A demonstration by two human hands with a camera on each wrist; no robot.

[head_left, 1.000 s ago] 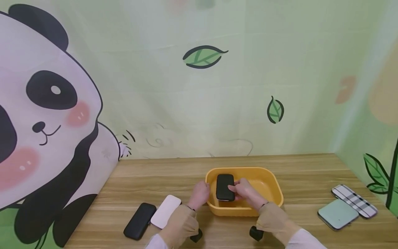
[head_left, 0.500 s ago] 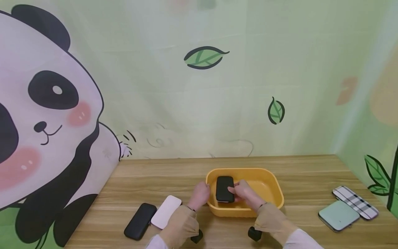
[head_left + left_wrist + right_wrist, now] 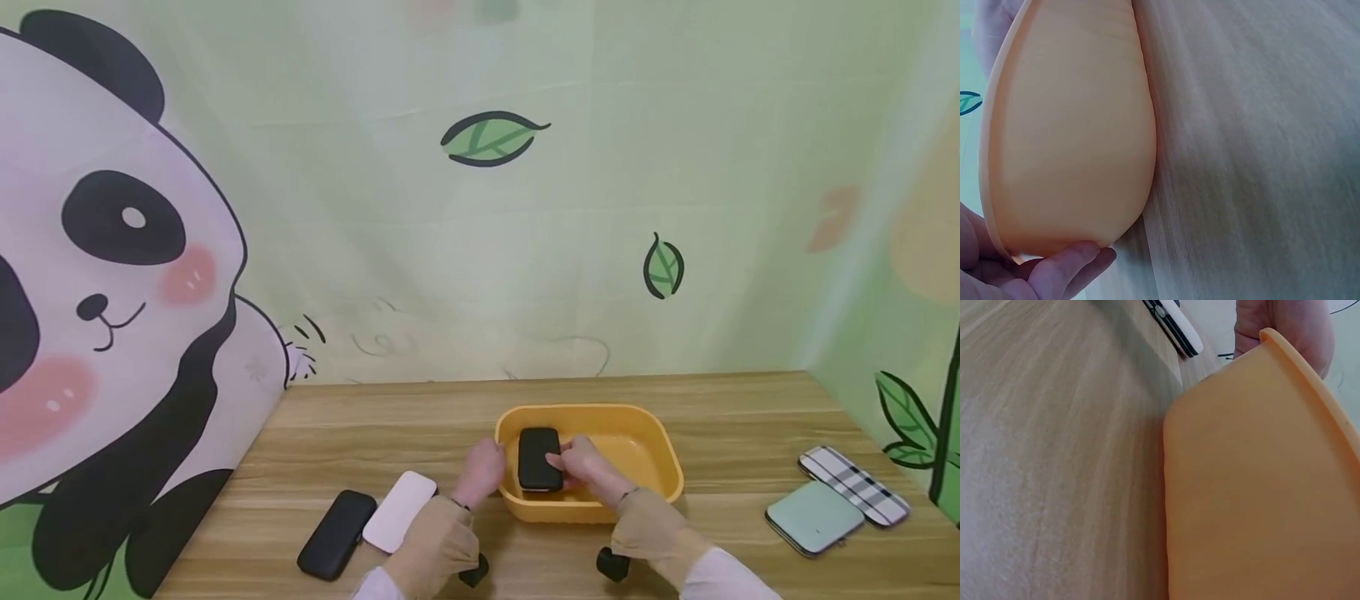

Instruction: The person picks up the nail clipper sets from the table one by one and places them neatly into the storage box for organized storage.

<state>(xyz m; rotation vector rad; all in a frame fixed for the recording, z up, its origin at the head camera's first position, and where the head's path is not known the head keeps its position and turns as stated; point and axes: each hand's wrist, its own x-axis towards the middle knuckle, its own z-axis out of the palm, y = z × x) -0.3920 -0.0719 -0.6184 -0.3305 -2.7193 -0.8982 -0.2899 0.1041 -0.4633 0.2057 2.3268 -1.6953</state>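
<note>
A yellow plastic tub [image 3: 633, 454] stands on the wooden table. At its left rim is my left hand [image 3: 483, 467]; in the left wrist view, thumb and fingers [image 3: 1063, 269] pinch the tub's wall. My right hand [image 3: 588, 465] reaches into the tub and grips the right edge of a flat black case [image 3: 538, 457] with rounded corners, thumb on top. This case is inside the tub's left half; whether it touches the bottom I cannot tell. The right wrist view shows the tub's outer wall [image 3: 1254, 475], which hides the case.
Left of the tub lie another black case [image 3: 337, 535] and a white case [image 3: 400, 510], side by side, close to my left forearm. At the right, a mint-green case [image 3: 815, 517] lies beside a plaid case [image 3: 855, 485]. A panda-print backdrop [image 3: 525, 250] rises behind the table.
The black case in my right hand has moved slightly down and left within the tub, and the hand has gone with it. My left hand keeps its place on the rim.
</note>
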